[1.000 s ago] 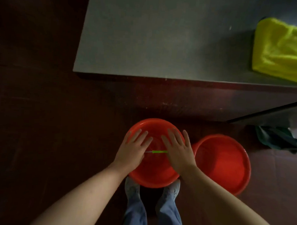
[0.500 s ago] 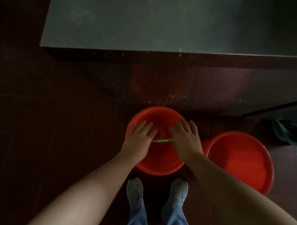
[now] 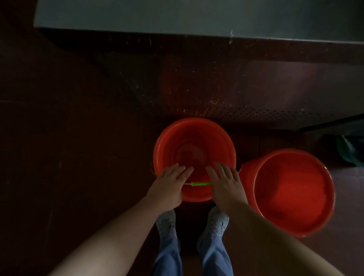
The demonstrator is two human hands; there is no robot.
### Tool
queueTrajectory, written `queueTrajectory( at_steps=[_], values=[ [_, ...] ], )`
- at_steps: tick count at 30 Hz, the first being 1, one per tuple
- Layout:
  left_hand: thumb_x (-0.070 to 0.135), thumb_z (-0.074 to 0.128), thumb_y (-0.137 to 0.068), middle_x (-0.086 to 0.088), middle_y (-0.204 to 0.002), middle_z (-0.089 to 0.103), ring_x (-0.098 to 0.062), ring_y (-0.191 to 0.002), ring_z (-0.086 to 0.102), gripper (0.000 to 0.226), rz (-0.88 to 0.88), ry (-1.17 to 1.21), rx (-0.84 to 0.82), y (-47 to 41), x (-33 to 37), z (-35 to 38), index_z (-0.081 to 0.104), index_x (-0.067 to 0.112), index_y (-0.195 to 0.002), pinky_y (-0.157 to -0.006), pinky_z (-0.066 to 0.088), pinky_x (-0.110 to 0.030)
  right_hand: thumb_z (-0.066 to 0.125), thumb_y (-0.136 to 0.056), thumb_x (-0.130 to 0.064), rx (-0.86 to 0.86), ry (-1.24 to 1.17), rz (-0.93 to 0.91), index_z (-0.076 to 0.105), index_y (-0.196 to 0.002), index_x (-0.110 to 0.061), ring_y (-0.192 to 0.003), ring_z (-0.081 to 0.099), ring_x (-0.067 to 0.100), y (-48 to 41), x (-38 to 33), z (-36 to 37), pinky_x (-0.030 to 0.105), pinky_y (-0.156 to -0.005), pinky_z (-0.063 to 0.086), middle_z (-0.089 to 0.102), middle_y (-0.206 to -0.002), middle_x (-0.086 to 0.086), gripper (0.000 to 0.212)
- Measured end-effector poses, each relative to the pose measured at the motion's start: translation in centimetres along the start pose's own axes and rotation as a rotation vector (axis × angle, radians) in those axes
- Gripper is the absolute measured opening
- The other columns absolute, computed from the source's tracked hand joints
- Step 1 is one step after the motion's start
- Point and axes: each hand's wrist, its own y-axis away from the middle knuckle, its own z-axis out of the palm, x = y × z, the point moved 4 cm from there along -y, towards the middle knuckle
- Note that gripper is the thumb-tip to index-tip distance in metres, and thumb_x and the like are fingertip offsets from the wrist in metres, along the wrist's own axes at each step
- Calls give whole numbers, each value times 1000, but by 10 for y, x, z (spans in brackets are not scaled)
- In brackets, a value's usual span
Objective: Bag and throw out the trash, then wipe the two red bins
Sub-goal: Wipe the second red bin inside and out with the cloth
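Two empty red bins stand on the dark floor. The left bin (image 3: 194, 138) is right in front of my shoes, and the right bin (image 3: 294, 193) sits close beside it. My left hand (image 3: 169, 185) and my right hand (image 3: 227, 185) lie palm down over the left bin's near rim. Their fingers are stretched out and the thumbs are hidden underneath. The bin's wire handle with its green grip (image 3: 201, 183) runs between the two hands, which hold it at either end. No trash or bag shows in either bin.
A grey counter top (image 3: 181, 12) runs across the top, with a dark perforated front panel (image 3: 250, 113) just behind the bins. A dark green bundle (image 3: 354, 150) lies on the floor at the right edge. My shoes (image 3: 166, 222) stand just behind the left bin.
The left bin has come down from over my shoes to the floor ahead of them, both hands staying at its handle. My view dropped lower, and the yellow cloth on the counter has left it.
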Motion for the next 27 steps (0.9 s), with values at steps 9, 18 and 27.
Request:
queueTrajectory(
  at_steps=[9,18,27],
  values=[
    [24,49,-95,-4,-169,-4,-29,-155,-6,84,-73,-108,-438,37,9,45,-1,38,-160,-124,1,-55,52,-97,-20,-499,43,30,7,-162,-27,-156,3,30,48,1,47,54,-124,11,0,-170,8,79],
    [32,52,-97,-6,-167,14,-30,-154,8,79,3,-175,-220,-3,39,21,4,33,-160,-124,9,-53,50,-97,-20,-273,-170,251,17,-161,-31,-156,12,27,47,33,15,48,-125,13,15,-169,3,73],
    [32,43,-99,-4,-166,19,-26,-153,15,68,-11,24,-164,-52,135,14,12,30,-160,-124,16,-44,45,-101,-35,-172,-432,611,22,-160,-28,-154,18,26,104,150,13,44,-121,23,18,-168,5,64]
  ],
)
